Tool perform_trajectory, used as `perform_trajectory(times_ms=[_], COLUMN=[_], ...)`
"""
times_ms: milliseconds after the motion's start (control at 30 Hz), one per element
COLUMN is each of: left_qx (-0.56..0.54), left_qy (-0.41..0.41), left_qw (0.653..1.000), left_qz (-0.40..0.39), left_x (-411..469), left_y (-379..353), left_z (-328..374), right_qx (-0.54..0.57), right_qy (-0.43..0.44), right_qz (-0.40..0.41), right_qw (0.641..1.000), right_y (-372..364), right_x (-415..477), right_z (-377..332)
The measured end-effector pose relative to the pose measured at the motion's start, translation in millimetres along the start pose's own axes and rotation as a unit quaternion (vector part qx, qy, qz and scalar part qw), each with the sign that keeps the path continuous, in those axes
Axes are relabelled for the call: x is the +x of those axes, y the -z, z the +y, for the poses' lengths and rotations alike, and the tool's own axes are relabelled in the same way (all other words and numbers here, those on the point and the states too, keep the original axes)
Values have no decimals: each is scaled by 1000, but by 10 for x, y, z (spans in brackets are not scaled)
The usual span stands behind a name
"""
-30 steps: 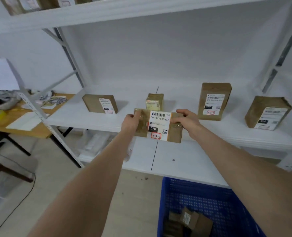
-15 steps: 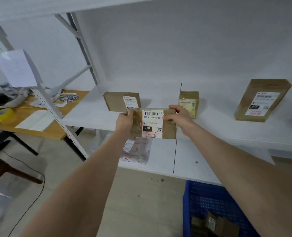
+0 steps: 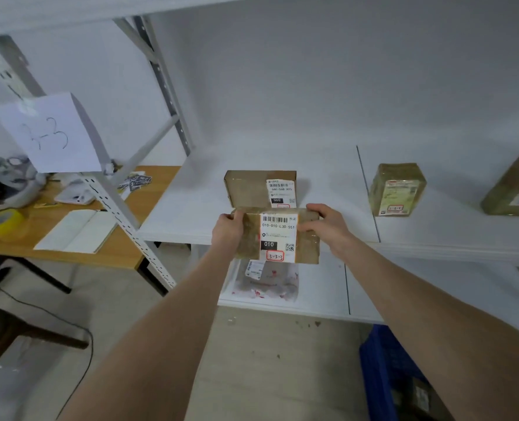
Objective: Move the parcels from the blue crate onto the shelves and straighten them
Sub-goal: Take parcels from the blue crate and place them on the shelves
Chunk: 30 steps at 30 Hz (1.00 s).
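**Labelled parcel held in both hands at the front of the shelf**

At mid-frame a brown cardboard parcel is held by its two short ends, its white label facing the camera (the label reads 010, with 3-3-3 in a red box). The left hand grips the left end with fingers curled round the edge. The right hand grips the right end, fingers wrapped over the top corner. The parcel sits level across the front edge of the white shelf; whether it touches the board cannot be told.

Just behind it, a flat parcel marked 060 lies on the shelf. Right of centre a small taped parcel stands upright, and a larger box is cut off by the right edge.

On the lower shelf, below the hands, lies a clear plastic mailer bag. The blue crate shows at lower right, its contents dim.

At upper left a paper sign reading 3-3 hangs on the rack upright. Below it is a wooden table with a yellow tape roll and an open notebook.
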State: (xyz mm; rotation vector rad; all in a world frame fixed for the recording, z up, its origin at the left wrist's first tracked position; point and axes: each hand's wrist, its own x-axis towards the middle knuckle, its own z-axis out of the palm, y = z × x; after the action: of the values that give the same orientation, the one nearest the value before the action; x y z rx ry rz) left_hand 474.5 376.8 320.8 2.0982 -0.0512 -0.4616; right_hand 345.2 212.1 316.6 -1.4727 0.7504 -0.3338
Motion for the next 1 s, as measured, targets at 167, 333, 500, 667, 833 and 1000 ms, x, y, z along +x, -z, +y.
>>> perform_trajectory(times_ms=[167, 333, 500, 667, 833, 1000], left_qx=[30, 54, 80, 139, 158, 155], left_qy=[19, 29, 13, -28, -70, -108], left_qw=[999, 998, 997, 990, 985, 982], left_qz=[-10, -12, -13, -20, -24, -27], left_x=[88, 167, 265, 412, 612, 780], left_y=[52, 65, 74, 38, 22, -55], left_z=[-6, -32, 21, 133, 215, 430], right_qx=[-30, -52, -40, -41, -25, -27], right_qy=[-26, -44, -44, -42, -38, -14], right_qz=[-24, -51, -44, -25, 18, 84], right_qw=[999, 996, 997, 998, 999, 996], right_y=[-32, -57, -71, -54, -97, -55], right_x=[128, 244, 344, 413, 497, 537], right_z=[2, 21, 3, -38, -85, -123])
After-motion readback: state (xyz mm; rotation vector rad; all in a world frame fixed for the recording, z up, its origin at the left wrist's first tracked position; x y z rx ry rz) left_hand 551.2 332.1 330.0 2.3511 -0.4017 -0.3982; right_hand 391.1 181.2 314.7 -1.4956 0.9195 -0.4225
